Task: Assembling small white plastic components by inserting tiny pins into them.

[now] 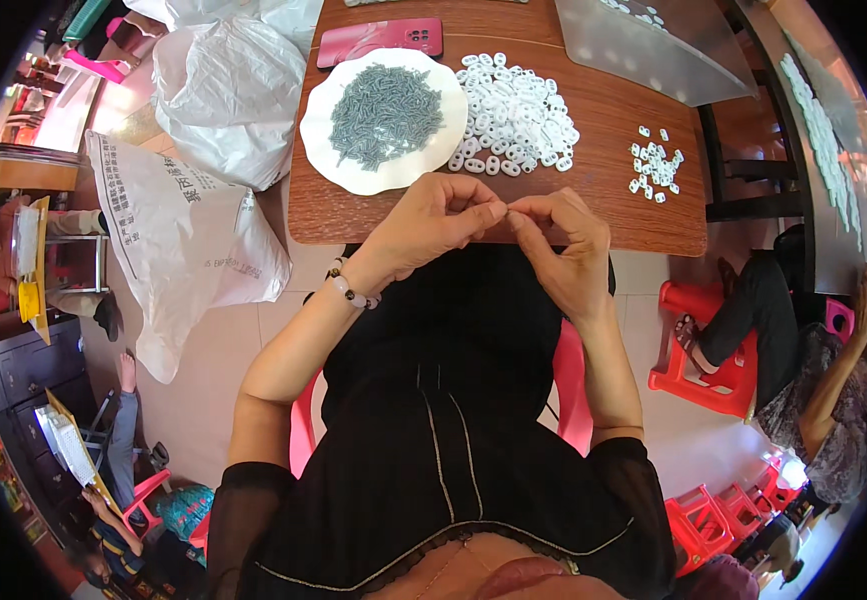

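My left hand (431, 226) and my right hand (568, 245) meet just over the table's near edge, fingertips pinched close together. Whatever lies between them is too small and too covered to make out. Just beyond my left hand stands a white plate (315, 150) with a wavy rim, heaped with small grey rod-like pieces (385, 112). Beside it is a pile of white oval plastic pieces with two holes each (518, 110). A smaller group of similar white pieces (656, 165) lies at the right of the table.
The brown wooden table (613, 215) carries a pink phone (378, 42) and a translucent bin (653, 50) at the back. Large white sacks (188, 220) stand on the left. To the right are a red stool (708, 370) and a person (813, 390) at another table.
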{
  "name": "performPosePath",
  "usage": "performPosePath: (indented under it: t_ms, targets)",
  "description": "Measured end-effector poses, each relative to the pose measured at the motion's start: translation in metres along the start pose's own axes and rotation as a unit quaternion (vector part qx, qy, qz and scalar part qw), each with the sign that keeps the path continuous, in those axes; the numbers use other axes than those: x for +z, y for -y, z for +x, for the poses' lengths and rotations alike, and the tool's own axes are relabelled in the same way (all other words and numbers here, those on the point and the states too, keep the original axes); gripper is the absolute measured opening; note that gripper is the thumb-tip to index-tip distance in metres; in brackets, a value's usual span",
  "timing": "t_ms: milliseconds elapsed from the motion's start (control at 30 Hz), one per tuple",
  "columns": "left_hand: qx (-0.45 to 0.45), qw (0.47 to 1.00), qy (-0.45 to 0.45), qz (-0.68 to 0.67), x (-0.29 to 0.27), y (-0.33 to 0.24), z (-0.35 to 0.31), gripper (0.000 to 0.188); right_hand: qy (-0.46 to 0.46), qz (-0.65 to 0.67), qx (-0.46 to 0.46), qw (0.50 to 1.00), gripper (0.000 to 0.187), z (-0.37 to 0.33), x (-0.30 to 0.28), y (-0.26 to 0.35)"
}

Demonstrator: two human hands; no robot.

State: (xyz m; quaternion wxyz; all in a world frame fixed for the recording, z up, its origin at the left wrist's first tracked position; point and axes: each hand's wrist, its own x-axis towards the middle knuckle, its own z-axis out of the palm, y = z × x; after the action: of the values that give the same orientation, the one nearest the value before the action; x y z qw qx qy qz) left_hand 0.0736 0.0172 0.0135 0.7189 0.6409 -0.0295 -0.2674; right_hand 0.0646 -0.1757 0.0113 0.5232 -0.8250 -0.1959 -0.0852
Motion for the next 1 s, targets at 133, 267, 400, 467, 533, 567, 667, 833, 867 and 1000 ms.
performPosePath:
  t_ms: [133,267,400,467,533,567,667,833,867,1000]
  targets:
    - [-0.011,0.999,-0.030,-0.042,0.008,0.010,0.003,0.020,0.001,-0.003,0.002,1.000,0.009,-0.003,-0.001,-0.005]
    - [0.011,0.997,-0.043,-0.063,0.015,0.015,0.005,0.018,-0.013,0.093,0.088,0.992,0.011,-0.010,0.000,-0.015]
    - [0.066,0.994,-0.083,0.021,0.018,0.021,0.006,0.017,-0.010,0.215,0.182,0.960,0.015,-0.014,-0.003,-0.015]
    - [0.079,0.992,-0.089,0.052,0.019,0.023,0.007,0.017,-0.002,0.235,0.206,0.950,0.017,-0.016,-0.006,-0.015]
    - [0.079,0.992,-0.082,0.060,0.020,0.023,0.008,0.016,0.004,0.254,0.229,0.940,0.019,-0.018,-0.009,-0.017]
    - [0.078,0.992,-0.082,0.060,0.020,0.024,0.008,0.016,0.007,0.258,0.234,0.937,0.017,-0.019,-0.010,-0.020]
    - [0.077,0.992,-0.079,0.057,0.022,0.025,0.008,0.015,0.007,0.265,0.235,0.935,0.013,-0.021,-0.010,-0.021]
    - [0.082,0.991,-0.077,0.068,0.023,0.027,0.007,0.015,0.013,0.249,0.243,0.937,0.010,-0.021,-0.011,-0.018]
    - [0.081,0.991,-0.076,0.068,0.024,0.027,0.007,0.015,0.017,0.226,0.243,0.943,0.011,-0.022,-0.011,-0.018]
    - [0.089,0.990,-0.075,0.081,0.025,0.027,0.006,0.015,0.016,0.184,0.234,0.955,0.014,-0.023,-0.010,-0.016]
